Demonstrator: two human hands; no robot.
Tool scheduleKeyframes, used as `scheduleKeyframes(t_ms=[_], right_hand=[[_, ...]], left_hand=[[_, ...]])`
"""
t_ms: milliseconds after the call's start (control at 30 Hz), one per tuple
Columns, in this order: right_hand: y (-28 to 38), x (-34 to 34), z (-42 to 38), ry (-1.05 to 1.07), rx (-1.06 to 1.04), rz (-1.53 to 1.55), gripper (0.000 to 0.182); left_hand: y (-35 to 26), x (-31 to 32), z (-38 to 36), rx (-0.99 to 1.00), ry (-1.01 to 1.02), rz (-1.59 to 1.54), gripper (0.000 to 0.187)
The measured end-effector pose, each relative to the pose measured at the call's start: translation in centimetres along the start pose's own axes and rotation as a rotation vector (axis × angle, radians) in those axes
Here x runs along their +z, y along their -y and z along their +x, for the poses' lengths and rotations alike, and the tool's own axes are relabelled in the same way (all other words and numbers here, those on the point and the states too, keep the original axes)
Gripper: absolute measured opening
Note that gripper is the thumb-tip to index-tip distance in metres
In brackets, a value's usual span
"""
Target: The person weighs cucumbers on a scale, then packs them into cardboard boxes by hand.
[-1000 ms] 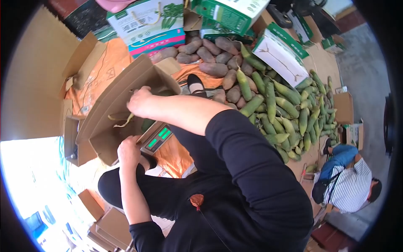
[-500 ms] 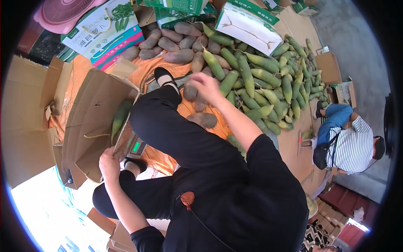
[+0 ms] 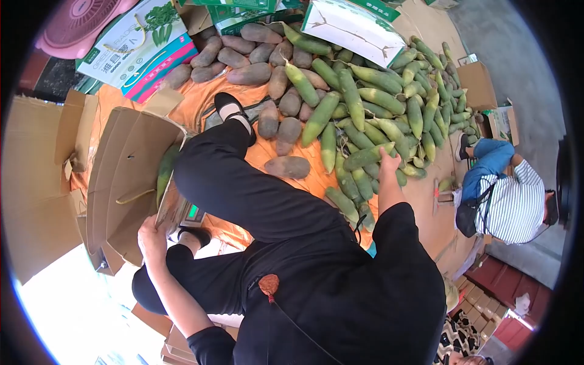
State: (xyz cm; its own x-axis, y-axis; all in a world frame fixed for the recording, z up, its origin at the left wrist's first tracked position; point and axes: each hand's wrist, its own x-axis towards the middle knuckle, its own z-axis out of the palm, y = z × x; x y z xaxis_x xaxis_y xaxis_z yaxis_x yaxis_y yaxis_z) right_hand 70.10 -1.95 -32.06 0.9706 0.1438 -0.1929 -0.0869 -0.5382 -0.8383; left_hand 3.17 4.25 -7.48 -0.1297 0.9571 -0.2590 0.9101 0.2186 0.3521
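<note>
Reaching into the pile, the right hand closes on a green radish; grip its middle. The left hand holds the cardboard box edge steady.

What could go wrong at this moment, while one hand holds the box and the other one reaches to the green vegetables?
1. The left hand holds only the edge of the open cardboard box, which seems to rest on a scale; it might tip or slide off.
2. The right hand reaches far sideways into the pile of green vegetables, so the seated person might lose balance.
3. Pulling one vegetable out could make its neighbours roll.
</note>
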Motion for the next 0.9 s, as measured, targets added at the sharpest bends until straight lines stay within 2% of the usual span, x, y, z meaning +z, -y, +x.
scheduleKeyframes(t_ms=[33,100,200,233,300,367,400,467,500,567,633,700,767,900], right_hand=[[0.6,0.2,-0.3,0.014,-0.002,-0.003,0.076],[2.1,0.7,-1.3,0.262,0.222,-0.023,0.075],[3.0,2.5,-2.0,0.308,0.221,0.006,0.069],[1.3,3.6,-0.2,0.360,0.115,-0.072,0.065],[4.4,4.2,-4.3,0.507,-0.272,-0.278,0.061],[6.0,4.9,-7.6,0.680,-0.454,-0.424,0.061],[7.2,5.1,-9.8,0.707,-0.469,-0.423,0.061],[9.3,5.6,-14.2,0.756,-0.705,-0.669,0.061],[10.0,5.9,-14.9,0.774,-0.719,-0.665,0.061],[11.2,6.6,-16.2,0.866,-0.836,-0.491,0.060],[14.3,7.3,-17.6,0.927,-0.819,-0.328,0.061],[20.7,6.7,-22.1,0.969,-0.768,-0.202,0.061],[25.2,7.0,-24.5,1.016,-0.840,-0.058,0.057],[33.9,6.2,-31.3,1.211,-0.851,0.309,0.052]], left_hand=[[-0.2,0.0,0.0,0.009,0.002,0.015,0.021],[-0.4,-0.1,0.0,-0.008,-0.009,0.035,0.020],[-0.3,-0.4,0.0,0.007,0.021,0.072,0.020],[-0.5,-0.4,-0.1,0.002,0.026,0.100,0.021],[-0.4,-0.3,-0.3,-0.010,0.001,0.110,0.020],[-0.1,-0.1,-0.3,0.015,-0.030,0.085,0.020],[0.7,0.6,-0.3,0.028,-0.056,0.105,0.020],[0.2,0.2,-0.5,0.023,-0.046,0.115,0.021],[0.2,0.1,-0.7,0.031,-0.047,0.124,0.021],[0.3,0.3,-0.8,0.019,-0.054,0.129,0.022],[1.2,0.9,-0.8,0.067,-0.125,0.132,0.020],[0.4,-0.2,-1.3,0.021,-0.134,0.109,0.021],[0.2,-1.5,-1.9,-0.020,-0.147,0.089,0.022],[0.8,-2.2,-3.0,-0.121,-0.123,0.173,0.018]])
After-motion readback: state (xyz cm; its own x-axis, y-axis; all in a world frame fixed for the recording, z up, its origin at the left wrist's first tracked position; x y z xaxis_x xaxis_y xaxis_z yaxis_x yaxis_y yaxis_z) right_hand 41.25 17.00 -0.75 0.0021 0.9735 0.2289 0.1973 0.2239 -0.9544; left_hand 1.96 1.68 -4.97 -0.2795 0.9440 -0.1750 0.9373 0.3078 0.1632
